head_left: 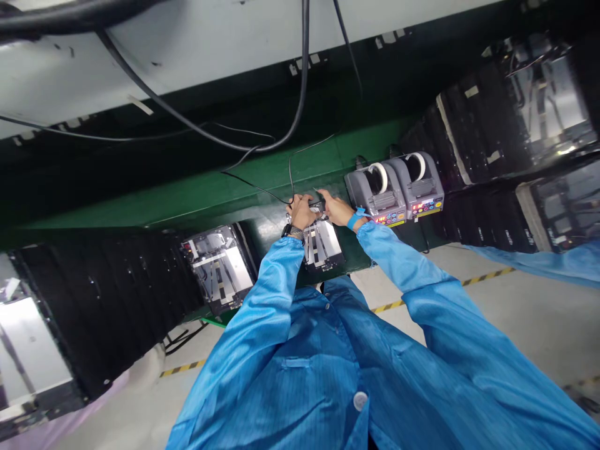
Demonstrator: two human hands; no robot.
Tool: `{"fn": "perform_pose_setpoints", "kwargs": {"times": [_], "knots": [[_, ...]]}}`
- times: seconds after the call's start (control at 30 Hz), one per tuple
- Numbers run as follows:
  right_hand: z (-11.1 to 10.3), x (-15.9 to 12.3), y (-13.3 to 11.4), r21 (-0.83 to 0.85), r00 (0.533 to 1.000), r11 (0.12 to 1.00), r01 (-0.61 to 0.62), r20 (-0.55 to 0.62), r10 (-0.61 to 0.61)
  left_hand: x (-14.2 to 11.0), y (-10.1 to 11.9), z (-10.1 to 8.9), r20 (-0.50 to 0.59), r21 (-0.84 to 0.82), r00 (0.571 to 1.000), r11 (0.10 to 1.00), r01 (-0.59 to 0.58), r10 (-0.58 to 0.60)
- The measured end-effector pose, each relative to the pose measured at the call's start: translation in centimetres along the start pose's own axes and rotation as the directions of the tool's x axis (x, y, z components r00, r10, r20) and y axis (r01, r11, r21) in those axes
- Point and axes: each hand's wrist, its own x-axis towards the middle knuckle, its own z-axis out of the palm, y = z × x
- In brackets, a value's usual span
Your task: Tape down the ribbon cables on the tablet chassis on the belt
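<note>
Both of my hands meet over the green workbench [197, 194], above a flat metal panel [322, 245] that lies at the bench's near edge. My left hand [301, 210] is closed around a small dark part [317, 205], and a thin black wire runs up from it. My right hand [334, 207], with a blue wrist strap, pinches the same small part from the other side. Blue coat sleeves cover both arms.
Two grey tape dispensers [394, 187] with white rolls stand just right of my hands. Another metal panel [218, 267] lies to the left. Black trays [107, 300] line the bench on both sides. Thick black cables [300, 94] hang overhead. Another blue sleeve [553, 262] shows at right.
</note>
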Motion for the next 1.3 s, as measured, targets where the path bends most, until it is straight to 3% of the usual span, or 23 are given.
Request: {"fn": "perform_pose_setpoints", "kwargs": {"times": [0.37, 0.53, 0.63, 0.77, 0.87, 0.93, 1.0, 1.07, 1.13, 1.23, 1.3], "knots": [[-0.2, 0.2, -1.2, -0.158, 0.995, 0.983, -0.097, -0.042, 0.092, -0.1, 0.1, -0.1, -0.013, -0.012, 1.000, 1.000, -0.005, 0.005], [-0.8, 1.8, 0.9, 0.048, 0.967, 0.965, -0.256, -0.002, 0.256, 0.1, 0.0, -0.1, -0.005, -0.005, 1.000, 1.000, -0.008, 0.008], [-0.9, 1.9, 1.4, 0.150, 0.961, 0.951, -0.271, -0.016, 0.276, 0.0, 0.2, -0.3, 0.001, 0.000, 1.000, 1.000, -0.008, 0.008], [-1.1, -0.1, 0.3, 0.146, 0.969, 0.973, -0.177, -0.147, 0.199, -0.1, 0.5, -0.5, 0.001, 0.007, 1.000, 1.000, -0.008, 0.008], [-0.7, -2.2, -0.8, 0.149, 0.928, 0.981, -0.123, -0.333, 0.167, -0.2, 0.4, -0.8, 0.003, -0.016, 0.999, 0.999, -0.031, 0.032], [0.2, -3.4, -1.6, 0.166, 0.890, 0.980, -0.114, -0.422, 0.174, -0.6, -0.2, -1.3, -0.038, -0.079, 0.997, 0.994, -0.071, 0.068], [1.6, -4.1, -2.5, 0.165, 0.869, 0.981, -0.101, -0.465, 0.167, -1.5, -1.5, -1.9, -0.152, -0.162, 0.985, 0.981, -0.104, 0.079], [3.1, -4.2, -3.6, 0.141, 0.873, 0.988, -0.068, -0.471, 0.128, -2.8, -3.2, -2.4, -0.279, -0.236, 0.960, 0.968, -0.086, 0.017], [4.3, -4.0, -4.9, 0.115, 0.896, 0.993, -0.016, -0.440, 0.065, -4.4, -5.1, -2.5, -0.338, -0.308, 0.935, 0.951, -0.002, -0.108], [5.2, -3.2, -6.5, 0.129, 0.925, 0.990, 0.059, -0.380, -0.006, -6.8, -7.6, -1.5, -0.284, -0.406, 0.923, 0.905, 0.128, -0.258], [5.3, -2.9, -7.1, 0.177, 0.937, 0.981, 0.083, -0.348, -0.016, -8.0, -8.7, -0.2, -0.231, -0.458, 0.934, 0.877, 0.144, -0.273]]}}
